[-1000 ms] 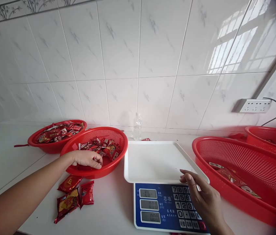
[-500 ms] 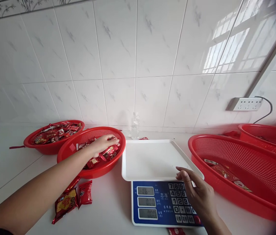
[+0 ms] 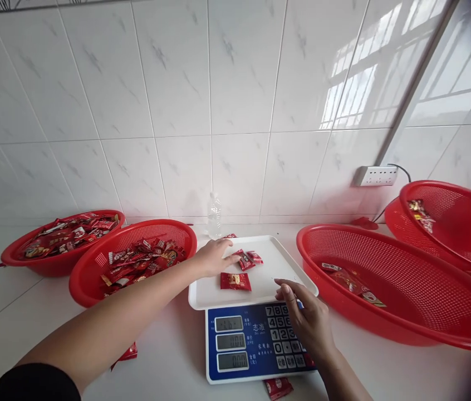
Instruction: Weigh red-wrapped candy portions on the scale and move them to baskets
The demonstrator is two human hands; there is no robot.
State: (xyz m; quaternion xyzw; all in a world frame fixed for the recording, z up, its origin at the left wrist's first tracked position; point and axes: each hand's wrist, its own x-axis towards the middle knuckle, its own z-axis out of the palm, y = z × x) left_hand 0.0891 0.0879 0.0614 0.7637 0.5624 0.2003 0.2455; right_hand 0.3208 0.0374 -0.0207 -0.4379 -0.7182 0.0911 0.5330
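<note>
My left hand point(image 3: 217, 257) reaches over the left part of the white tray point(image 3: 277, 262), its fingers apart beside small red packets. One red packet point(image 3: 235, 281) lies flat nearer me, and two smaller ones point(image 3: 246, 260) lie by my fingertips. The tray rests on a blue scale point(image 3: 256, 328) with three displays and a keypad. Above the keypad's right side is my right hand point(image 3: 304, 312), fingers loosely bent and apart, holding nothing visible. Left of the tray stands a red basket point(image 3: 80, 284) full of red packets.
Another filled red basket point(image 3: 14, 262) stands far left. On the right, a large red basket point(image 3: 386, 328) holds a few flat packs, with more red baskets point(image 3: 448, 195) behind. A clear bottle point(image 3: 214, 216) stands behind the tray. Packets point(image 3: 278, 387) lie by the scale.
My left hand has moved right, from the packet basket to the tray, where red packets now lie. The view has shifted right. Behind the right basket, another basket is now raised and tilted.
</note>
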